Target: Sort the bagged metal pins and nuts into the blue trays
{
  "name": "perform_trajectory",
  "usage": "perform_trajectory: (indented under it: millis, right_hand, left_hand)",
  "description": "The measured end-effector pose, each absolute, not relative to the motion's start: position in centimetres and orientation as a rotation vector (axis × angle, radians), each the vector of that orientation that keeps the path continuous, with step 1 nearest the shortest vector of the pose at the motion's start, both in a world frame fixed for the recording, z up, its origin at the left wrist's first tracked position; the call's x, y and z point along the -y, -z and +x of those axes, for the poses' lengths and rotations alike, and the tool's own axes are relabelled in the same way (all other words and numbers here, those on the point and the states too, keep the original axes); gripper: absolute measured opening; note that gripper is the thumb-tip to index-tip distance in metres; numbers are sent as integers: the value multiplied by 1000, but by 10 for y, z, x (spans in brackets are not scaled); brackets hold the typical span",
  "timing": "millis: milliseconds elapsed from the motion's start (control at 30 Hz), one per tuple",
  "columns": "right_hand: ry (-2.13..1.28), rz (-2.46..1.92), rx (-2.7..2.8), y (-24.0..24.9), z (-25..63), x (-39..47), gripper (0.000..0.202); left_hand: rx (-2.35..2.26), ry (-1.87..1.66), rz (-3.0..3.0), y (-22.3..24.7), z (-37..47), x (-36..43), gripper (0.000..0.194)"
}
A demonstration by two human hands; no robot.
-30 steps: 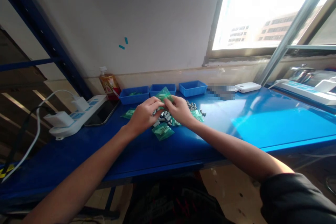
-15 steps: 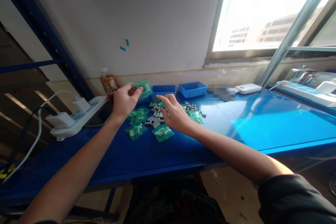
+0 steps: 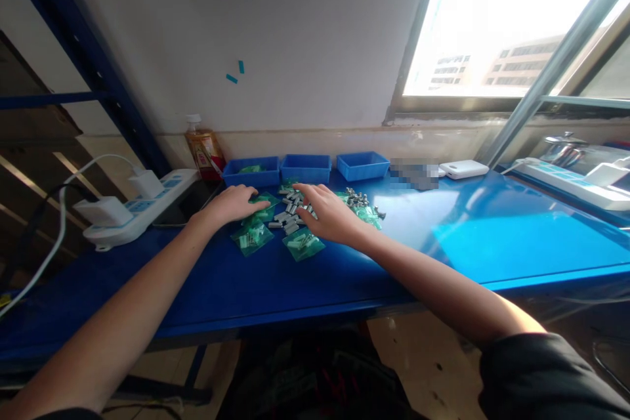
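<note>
Green plastic bags with small metal parts inside lie on the blue table. My left hand (image 3: 233, 205) is low over the bags at the left, thumb and forefinger apart beside a green bag (image 3: 264, 209); its other fingers are partly hidden. My right hand (image 3: 329, 213) hovers at the pile of silver metal cylinders (image 3: 290, 216), fingers loosely spread, nothing visibly held. Nearer me lie two filled bags, a left one (image 3: 252, 237) and a right one (image 3: 303, 245). A green bag (image 3: 252, 169) sits in the left blue bin (image 3: 251, 179).
A middle blue bin (image 3: 306, 177) and a right blue bin (image 3: 363, 174) stand along the wall. Screws (image 3: 358, 198) lie right of my right hand. A bottle (image 3: 204, 152), a power strip (image 3: 142, 210) and a dark phone-like slab (image 3: 184, 203) are left; a white device (image 3: 463, 169) is right.
My left hand held a green bag up by the left bin; it has let go and come down to the bags on the table. My right hand has hardly moved.
</note>
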State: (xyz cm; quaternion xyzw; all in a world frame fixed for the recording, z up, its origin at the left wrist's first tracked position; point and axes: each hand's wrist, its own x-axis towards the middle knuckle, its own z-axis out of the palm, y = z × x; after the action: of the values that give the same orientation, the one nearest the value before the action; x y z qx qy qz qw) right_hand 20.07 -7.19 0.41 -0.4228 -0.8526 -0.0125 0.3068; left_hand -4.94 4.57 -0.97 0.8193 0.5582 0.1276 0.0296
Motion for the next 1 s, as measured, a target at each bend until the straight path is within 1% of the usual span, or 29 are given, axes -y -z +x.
perform_trajectory:
  millis: [167, 233, 300, 400, 500, 633, 733, 800, 833, 900, 933, 1000]
  right_hand:
    - [23, -1117, 2351, -4, 198, 75, 44]
    - [25, -1103, 2367, -3, 198, 75, 44]
    - [25, -1087, 2367, -2, 198, 74, 44]
    - [20, -1083, 2359, -1, 199, 74, 43]
    - [27, -1072, 2367, -1, 198, 74, 42]
    - [35, -1061, 2391, 1, 197, 74, 39]
    - [9, -1057, 2376, 1, 197, 74, 37]
    - [-116, -1052, 2320, -1, 195, 74, 35]
    - [-245, -1059, 2262, -2, 194, 74, 34]
    - [-622, -1086, 2040, -5, 192, 72, 34]
    - [-829, -1087, 1877, -6, 190, 71, 38]
    - [-1143, -1039, 1543, -8, 187, 69, 45]
  left_hand:
    - [-1661, -400, 2406, 9, -50, -52, 72]
    - [-1641, -442, 2366, 11, -48, -51, 74]
    - [-1648, -501, 2335, 11, -46, -50, 68]
    - [-1683, -582, 2321, 6, -45, -47, 53]
    - [-1703, -594, 2339, 1, -44, -43, 42]
    - [-1662, -589, 2362, 1, -36, -36, 39]
    - [-1596, -663, 2381, -2, -28, -29, 37]
    - [-1545, -758, 2395, -8, -23, -21, 37]
    - [-1501, -840, 2403, -12, -20, -16, 38]
    - [-1358, -1075, 2426, -20, -12, -1, 37]
    - [-1259, -1190, 2457, -23, -6, 6, 35]
    - [-1070, -1274, 2596, -25, 5, 22, 22]
